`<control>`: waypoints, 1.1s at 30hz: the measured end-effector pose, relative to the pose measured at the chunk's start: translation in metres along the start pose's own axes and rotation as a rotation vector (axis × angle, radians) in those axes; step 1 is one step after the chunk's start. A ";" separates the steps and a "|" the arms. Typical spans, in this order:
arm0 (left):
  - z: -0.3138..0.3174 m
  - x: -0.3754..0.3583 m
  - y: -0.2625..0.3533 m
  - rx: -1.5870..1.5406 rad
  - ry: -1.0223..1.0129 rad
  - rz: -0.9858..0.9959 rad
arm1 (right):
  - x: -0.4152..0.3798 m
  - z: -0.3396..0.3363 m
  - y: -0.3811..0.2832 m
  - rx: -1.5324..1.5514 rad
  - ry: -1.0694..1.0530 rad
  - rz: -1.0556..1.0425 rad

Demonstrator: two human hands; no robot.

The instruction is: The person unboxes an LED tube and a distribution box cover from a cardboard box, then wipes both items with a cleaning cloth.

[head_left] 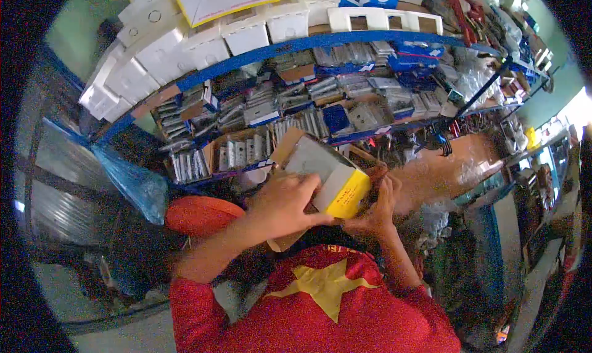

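While the left hand [285, 200] grips the yellow-ended box [346, 194] with fingers partly spread, the right hand [377, 212] holds its right end, fingers half-curled; box sits between both sets of fingers. Uneven pressure from either hand could tip it loose.

Boxes [161, 55] stand side by side along the upper shelf [246, 58], from the upper left of the frame to the top centre. Below it — across the middle — packets [259, 111] sit in rows of trays [336, 118]. At centre, before these rows, a carton [345, 189] lies between the left hand [287, 199] and the right hand [377, 208]. A bag [137, 181] hangs left of centre — a rounded object [205, 216] just to its right. The shirt [317, 297] fills the bottom centre.
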State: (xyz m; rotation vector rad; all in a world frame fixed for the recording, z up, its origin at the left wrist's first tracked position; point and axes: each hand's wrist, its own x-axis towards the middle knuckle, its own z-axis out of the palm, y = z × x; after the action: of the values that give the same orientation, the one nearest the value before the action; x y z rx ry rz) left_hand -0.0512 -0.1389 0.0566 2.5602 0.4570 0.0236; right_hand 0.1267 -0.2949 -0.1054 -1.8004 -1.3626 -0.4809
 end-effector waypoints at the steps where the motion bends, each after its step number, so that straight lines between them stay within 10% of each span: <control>1: 0.010 0.001 -0.002 -0.018 0.079 -0.018 | 0.004 -0.001 -0.001 -0.019 0.006 -0.016; 10: 0.070 -0.011 0.041 0.630 0.624 0.317 | 0.011 0.000 0.000 -0.011 0.105 0.050; 19: 0.001 0.018 -0.020 -0.189 0.169 0.159 | 0.006 -0.006 0.003 0.018 0.091 -0.018; 26: 0.012 0.039 -0.064 0.334 0.193 0.467 | 0.003 -0.007 -0.003 0.034 0.031 -0.019; 33: 0.008 0.035 -0.071 0.089 0.388 0.485 | -0.007 0.001 0.006 0.203 0.010 0.233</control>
State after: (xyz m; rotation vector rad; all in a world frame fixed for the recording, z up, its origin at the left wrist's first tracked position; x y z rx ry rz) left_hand -0.0401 -0.0753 0.0112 2.6948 -0.0398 0.6950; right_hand 0.1297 -0.2988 -0.1130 -1.7575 -1.1323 -0.2191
